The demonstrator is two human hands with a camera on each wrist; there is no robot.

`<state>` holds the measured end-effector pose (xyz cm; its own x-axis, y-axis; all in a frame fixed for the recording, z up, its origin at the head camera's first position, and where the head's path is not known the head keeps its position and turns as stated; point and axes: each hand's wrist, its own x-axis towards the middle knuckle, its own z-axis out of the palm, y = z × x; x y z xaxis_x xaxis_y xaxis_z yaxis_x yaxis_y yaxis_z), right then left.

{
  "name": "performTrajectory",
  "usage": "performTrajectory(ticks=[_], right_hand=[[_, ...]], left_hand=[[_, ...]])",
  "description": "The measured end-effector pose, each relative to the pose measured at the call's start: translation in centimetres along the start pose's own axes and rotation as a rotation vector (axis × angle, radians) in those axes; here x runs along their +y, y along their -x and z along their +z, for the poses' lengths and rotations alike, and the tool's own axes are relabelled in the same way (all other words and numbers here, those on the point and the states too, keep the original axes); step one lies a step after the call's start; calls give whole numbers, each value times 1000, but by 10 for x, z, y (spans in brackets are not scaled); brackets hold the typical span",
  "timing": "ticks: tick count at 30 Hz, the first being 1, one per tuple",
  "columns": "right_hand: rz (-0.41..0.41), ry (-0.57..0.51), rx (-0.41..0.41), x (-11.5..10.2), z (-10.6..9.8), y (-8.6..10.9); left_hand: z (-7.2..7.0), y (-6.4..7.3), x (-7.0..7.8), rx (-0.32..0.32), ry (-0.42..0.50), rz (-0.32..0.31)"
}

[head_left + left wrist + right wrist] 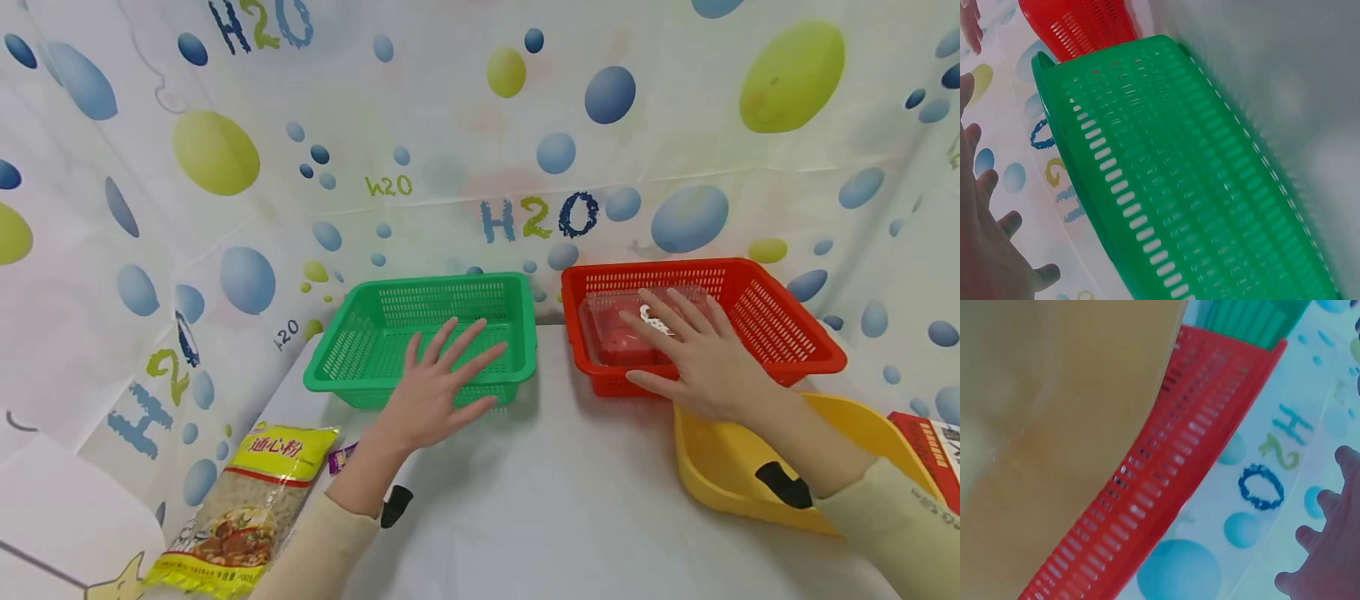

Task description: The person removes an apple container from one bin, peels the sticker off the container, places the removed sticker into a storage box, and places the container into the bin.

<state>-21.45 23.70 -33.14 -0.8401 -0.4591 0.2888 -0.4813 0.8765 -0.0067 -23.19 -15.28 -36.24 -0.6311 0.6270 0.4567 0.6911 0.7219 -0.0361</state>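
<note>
My left hand (433, 396) is spread, palm down, in front of the green basket (345, 386), with its fingers overlapping the near rim in the head view. Nothing is in that hand. Over the near side of the red basket (780, 350) my right hand (701, 362) is spread too, holding nothing. A clear plastic box (611, 321) with red contents lies inside the red basket, partly hidden behind the right fingers. Under the right forearm is a yellow basket (720, 475). Both wrist views show straight, spread fingers at the frame edge.
A yellow-topped bag of pasta (251, 500) lies at the left, beside a small purple packet (341, 457). At the far right is a red printed package (926, 450). A patterned curtain (450, 125) stands behind the white table (510, 517).
</note>
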Motion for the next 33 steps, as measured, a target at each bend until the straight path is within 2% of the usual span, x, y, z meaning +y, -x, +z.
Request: performTrajectory(ticks=[8,12,20,24,29,33], right_hand=[[101,-35,-77,17,-5,-3],[142,-54,-87,27,-6,-3],[192,-91,-68,48,-2,-9],[233,-122,-89,58,1,-13],[286,-156,-121,72,7,-15],[331,-170,-136,85,9,-12]], left_hand=[[14,-16,10,45,100,-33],[22,-26,20,64,158,-45],[35,-49,41,107,325,-75],[44,-61,52,142,390,-90],[53,-74,70,189,476,-65],[60,-84,85,204,569,-91]])
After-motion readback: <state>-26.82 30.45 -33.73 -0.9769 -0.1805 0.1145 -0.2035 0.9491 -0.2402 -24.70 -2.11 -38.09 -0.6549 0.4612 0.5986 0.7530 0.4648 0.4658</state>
